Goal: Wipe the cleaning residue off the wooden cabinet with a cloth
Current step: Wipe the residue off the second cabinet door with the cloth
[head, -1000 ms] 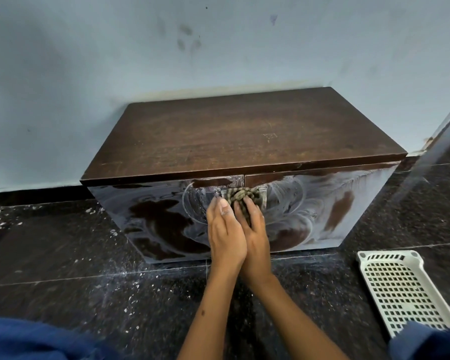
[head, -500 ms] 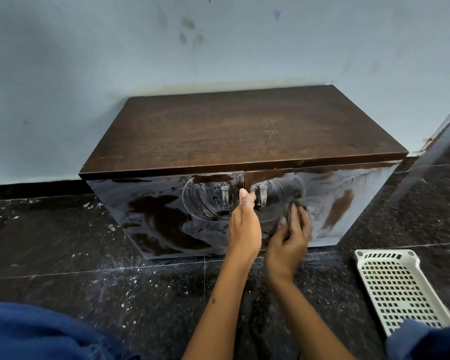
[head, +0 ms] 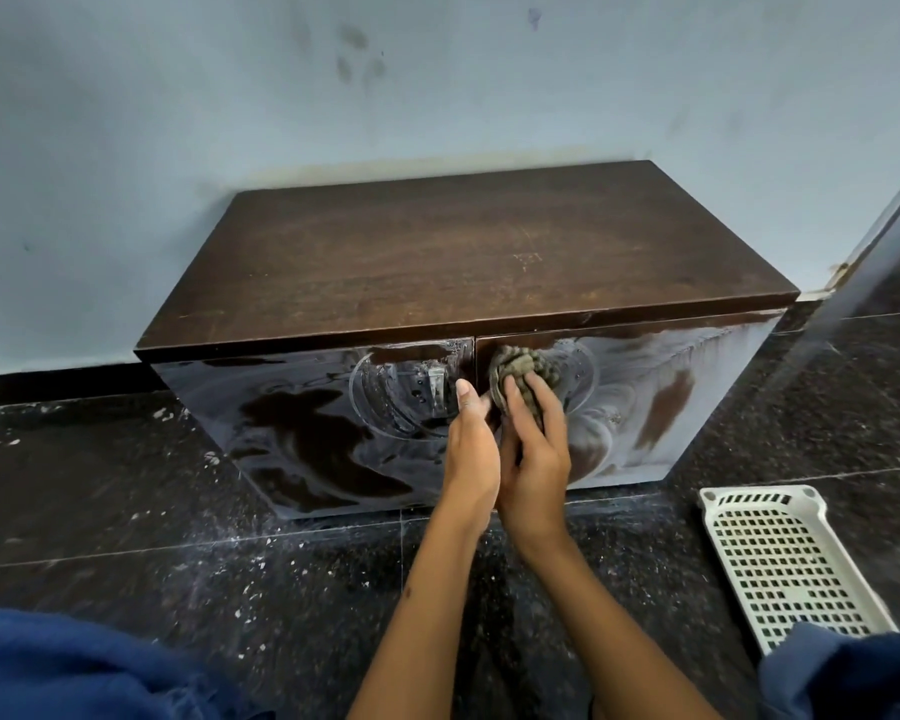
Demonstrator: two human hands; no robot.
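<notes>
Soft, light cloth (head: 521,370) is bunched under right hand (head: 533,459) fingers against wet, likely slippery cabinet (head: 645,402); left hand (head: 471,449) is rested flat alongside, ungripped.

Right hand (head: 533,449) with cloth (head: 521,370) against smeared cabinet (head: 645,397) door.

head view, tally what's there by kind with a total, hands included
hands: 2, left hand and right hand
cloth: 1
wooden cabinet: 1
cabinet doors: 2, left door, right door
white perforated basket: 1
total: 7
</notes>
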